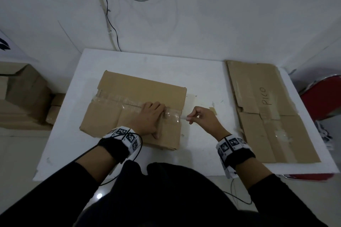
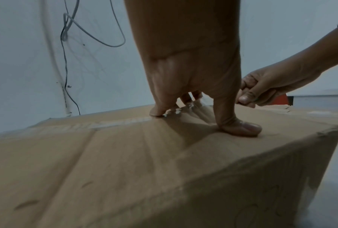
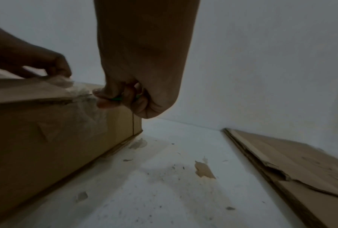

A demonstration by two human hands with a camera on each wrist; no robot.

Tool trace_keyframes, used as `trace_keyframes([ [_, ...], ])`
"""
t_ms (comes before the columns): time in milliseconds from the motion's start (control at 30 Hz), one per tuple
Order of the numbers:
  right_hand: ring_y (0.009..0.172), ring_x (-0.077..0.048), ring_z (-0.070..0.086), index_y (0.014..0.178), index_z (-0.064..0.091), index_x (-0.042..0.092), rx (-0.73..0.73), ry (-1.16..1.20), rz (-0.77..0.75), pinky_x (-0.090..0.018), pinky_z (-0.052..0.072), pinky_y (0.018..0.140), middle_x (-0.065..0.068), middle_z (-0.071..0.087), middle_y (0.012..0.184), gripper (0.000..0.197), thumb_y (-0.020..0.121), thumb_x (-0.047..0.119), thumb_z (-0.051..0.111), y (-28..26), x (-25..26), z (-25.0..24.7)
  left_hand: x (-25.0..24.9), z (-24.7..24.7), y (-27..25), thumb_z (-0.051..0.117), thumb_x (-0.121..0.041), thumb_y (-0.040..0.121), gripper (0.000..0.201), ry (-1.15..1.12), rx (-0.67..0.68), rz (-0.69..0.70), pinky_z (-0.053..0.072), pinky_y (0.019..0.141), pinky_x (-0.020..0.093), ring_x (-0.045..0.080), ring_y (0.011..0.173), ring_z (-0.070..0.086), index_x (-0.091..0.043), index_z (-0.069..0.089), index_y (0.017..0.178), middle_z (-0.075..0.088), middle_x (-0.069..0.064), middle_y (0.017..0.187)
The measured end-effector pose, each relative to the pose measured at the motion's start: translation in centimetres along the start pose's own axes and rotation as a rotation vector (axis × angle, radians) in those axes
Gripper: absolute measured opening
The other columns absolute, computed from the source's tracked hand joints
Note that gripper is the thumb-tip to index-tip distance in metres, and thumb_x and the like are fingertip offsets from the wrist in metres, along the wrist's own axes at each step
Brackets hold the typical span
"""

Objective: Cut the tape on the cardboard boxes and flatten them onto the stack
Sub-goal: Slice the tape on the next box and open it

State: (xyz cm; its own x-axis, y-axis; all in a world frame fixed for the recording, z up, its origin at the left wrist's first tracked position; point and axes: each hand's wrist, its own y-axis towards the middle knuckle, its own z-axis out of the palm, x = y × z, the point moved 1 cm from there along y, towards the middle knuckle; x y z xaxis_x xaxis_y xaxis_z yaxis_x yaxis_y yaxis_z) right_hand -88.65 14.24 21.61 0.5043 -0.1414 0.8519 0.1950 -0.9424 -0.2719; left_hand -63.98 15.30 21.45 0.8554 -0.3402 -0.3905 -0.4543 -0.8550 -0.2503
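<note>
Box (image 1: 134,105) sits mid-worktop (image 1: 203,79), closed, clear tape (image 1: 118,100) running along the top seam and down over the right edge. Left hand (image 1: 149,118) rests on the box top near the right end of the seam; fingers (image 2: 156,111) bent with the tips pressing on the tape line, thumb (image 2: 240,128) flat on the cardboard, not wrapped around anything. Right hand (image 1: 204,118) is just off the box's right edge at the taped seam end, fingers curled around a small cutter (image 3: 115,98); only a bit of green shows between the fingers in the right wrist view, and a pale tip pointing at the tape in the head view. Can't tell whether the tip touches the tape.

Stack (image 1: 271,116) of flattened cardboard lies on the right side of the worktop, well apart from the box, "PICO" handwritten on the top sheet. Torn cardboard scraps (image 3: 204,169) stuck to the worktop between box and stack. More boxes (image 1: 24,96) off the worktop at left. Cables (image 1: 110,14) hang on the wall behind.
</note>
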Motion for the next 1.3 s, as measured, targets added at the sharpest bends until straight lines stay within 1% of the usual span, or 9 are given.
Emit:
trace_keyframes([
  [133, 0.073, -0.012, 0.070, 0.071, 0.062, 0.012, 0.016, 0.017, -0.011, -0.029, 0.051, 0.084, -0.001, 0.073, 0.075, 0.020, 0.081, 0.015, 0.079, 0.0, 0.2, 1.1, 0.3, 0.2, 0.0, 0.091, -0.036, 0.045, 0.100, -0.010, -0.015, 0.014, 0.023, 0.098, 0.029, 0.021, 0.113, 0.032, -0.016, 0.040, 0.129, 0.039, 0.000, 0.125],
  [333, 0.070, -0.013, 0.068, 0.076, 0.062, -0.002, 0.035, 0.057, 0.009, -0.024, 0.047, 0.074, 0.001, 0.072, 0.072, 0.020, 0.079, 0.008, 0.079, -0.6, -0.2, 0.1, 0.2, 0.6, -0.4, 0.090, -0.036, 0.043, 0.102, -0.013, -0.044, 0.076, 0.026, 0.103, 0.036, 0.020, 0.112, 0.033, -0.014, 0.042, 0.131, 0.042, 0.000, 0.125],
  [433, 0.073, -0.013, 0.070, 0.085, 0.064, 0.006, 0.005, 0.041, -0.030, -0.023, 0.051, 0.075, -0.001, 0.073, 0.074, 0.021, 0.079, 0.017, 0.080, -0.6, 0.5, 1.4, 0.6, 0.8, -0.4, 0.088, -0.038, 0.045, 0.096, -0.041, -0.037, 0.084, 0.024, 0.105, 0.040, 0.020, 0.112, 0.035, -0.014, 0.044, 0.127, 0.044, -0.002, 0.123],
  [600, 0.068, -0.008, 0.063, 0.092, 0.057, 0.011, 0.088, -0.103, 0.077, -0.013, 0.042, 0.059, -0.002, 0.074, 0.073, 0.027, 0.088, 0.033, 0.071, -1.3, 0.2, 1.6, -0.4, 0.7, 0.0, 0.053, -0.082, 0.050, 0.092, -0.182, -0.080, -0.044, 0.023, 0.105, 0.042, 0.020, 0.113, 0.037, -0.029, 0.049, 0.124, 0.048, -0.009, 0.119],
  [733, 0.061, -0.014, 0.051, 0.084, 0.064, 0.005, 0.142, -0.229, 0.048, -0.025, 0.042, 0.064, 0.001, 0.062, 0.065, 0.036, 0.104, 0.029, 0.046, -1.8, -0.5, 1.9, -1.0, 1.2, 0.2, 0.074, -0.060, 0.065, 0.065, -0.104, -0.069, -0.074, 0.017, 0.110, 0.044, 0.022, 0.118, 0.036, -0.033, 0.055, 0.120, 0.049, -0.008, 0.123],
  [900, 0.070, -0.017, 0.057, 0.066, 0.063, 0.024, 0.200, -0.352, 0.062, -0.035, 0.051, 0.077, -0.001, 0.060, 0.074, 0.041, 0.103, 0.027, 0.045, -2.1, -0.5, 2.2, -1.6, 1.8, -0.4, 0.073, -0.058, 0.067, 0.065, -0.059, -0.092, -0.111, 0.013, 0.113, 0.050, 0.023, 0.122, 0.034, -0.033, 0.052, 0.122, 0.047, -0.008, 0.125],
  [1033, 0.070, -0.020, 0.059, 0.071, 0.062, 0.020, 0.203, -0.351, 0.061, -0.034, 0.051, 0.070, -0.004, 0.065, 0.080, 0.037, 0.103, 0.028, 0.045, -2.7, -0.4, 2.5, -1.5, 2.0, -0.3, 0.077, -0.055, 0.065, 0.064, -0.108, -0.099, -0.117, 0.002, 0.115, 0.050, 0.023, 0.124, 0.032, -0.032, 0.055, 0.121, 0.047, -0.006, 0.125],
  [1167, 0.049, 0.002, 0.048, 0.074, 0.066, 0.014, 0.280, -0.335, 0.115, -0.013, 0.038, 0.055, 0.007, 0.054, 0.058, 0.036, 0.103, 0.026, 0.047, -3.5, -0.5, 0.3, -1.6, 2.2, -0.2, 0.083, -0.053, 0.053, 0.066, -0.094, -0.184, -0.095, 0.024, 0.108, 0.043, 0.029, 0.114, 0.038, -0.026, 0.065, 0.111, 0.047, 0.005, 0.120],
  [1300, 0.046, -0.005, 0.042, 0.075, 0.068, 0.018, 0.247, -0.249, 0.140, -0.017, 0.034, 0.051, 0.006, 0.052, 0.055, 0.039, 0.105, 0.025, 0.044, -4.4, -2.2, -2.0, -2.9, 2.3, 0.2, 0.074, -0.034, 0.078, 0.047, -0.112, -0.080, -0.109, 0.035, 0.099, 0.034, 0.025, 0.112, 0.038, -0.013, 0.058, 0.117, 0.042, 0.006, 0.122],
])
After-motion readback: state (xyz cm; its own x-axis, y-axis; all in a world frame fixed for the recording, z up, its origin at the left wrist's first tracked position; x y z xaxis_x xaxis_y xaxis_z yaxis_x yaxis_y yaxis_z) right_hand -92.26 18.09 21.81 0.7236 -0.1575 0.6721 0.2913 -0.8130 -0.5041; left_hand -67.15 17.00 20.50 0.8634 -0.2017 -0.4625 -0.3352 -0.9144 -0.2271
